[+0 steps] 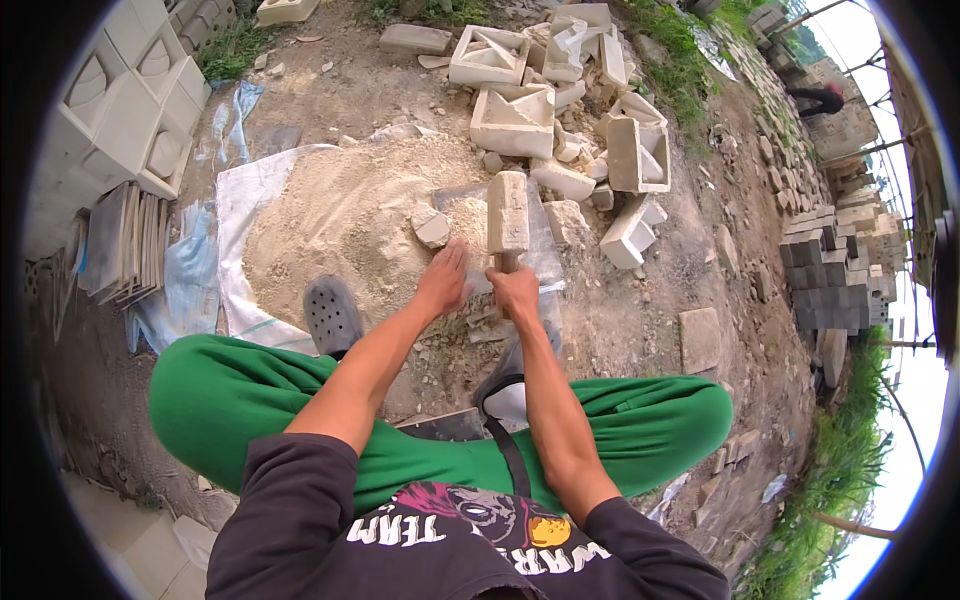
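Note:
My right hand [515, 291] is closed round the short handle of a chunky mallet [508, 214]. Its pale, dusty block head is raised in front of me. My left hand [446, 276] lies low beside it with fingers stretched out, next to crushed pale material [468, 220] on a flat grey slab [540, 245]. Just beyond those fingertips sits a broken cream lump [431, 227]. A wide heap of sandy powder [340, 210] spreads over a white sheet [232, 260] to the left.
Broken cream blocks [513, 120] with angled hollows are piled beyond the mallet. Patterned blocks [150, 95] and leaning thin panels [128, 240] stand at left. Grey blocks [826, 270] are stacked at right, and a person [820, 98] bends far off there.

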### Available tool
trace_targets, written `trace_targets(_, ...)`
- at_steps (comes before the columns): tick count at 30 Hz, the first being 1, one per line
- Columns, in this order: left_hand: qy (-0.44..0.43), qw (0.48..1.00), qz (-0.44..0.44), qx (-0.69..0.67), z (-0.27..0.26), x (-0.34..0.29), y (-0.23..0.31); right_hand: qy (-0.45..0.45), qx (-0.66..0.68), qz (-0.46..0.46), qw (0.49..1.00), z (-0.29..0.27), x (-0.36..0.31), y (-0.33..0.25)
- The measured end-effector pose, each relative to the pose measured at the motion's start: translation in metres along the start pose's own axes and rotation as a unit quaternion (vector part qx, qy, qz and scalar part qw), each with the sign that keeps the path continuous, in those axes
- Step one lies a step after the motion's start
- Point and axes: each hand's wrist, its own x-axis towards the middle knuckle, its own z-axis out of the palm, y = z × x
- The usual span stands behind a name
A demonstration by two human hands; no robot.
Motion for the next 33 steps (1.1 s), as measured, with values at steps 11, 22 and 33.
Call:
trace_targets(11, -0.005, 0.999, -0.025, -0.047, -0.01, 0.001, 0.0, -0.043, -0.087, 0.011, 0.995, -0.001, -0.006, 0.009)
trace_targets(22, 0.1, 0.992, -0.061, 0.041, -0.038, 0.072, -0.026, 0.001, 0.088, 0.08, 0.993, -0.009, 0.012, 0.06)
trace_targets(33, 0.035, 0.995, -0.049, 0.078, -0.022, 0.087, -0.01, -0.009, 0.138, 0.072, 0.988, -0.016, 0.011, 0.055)
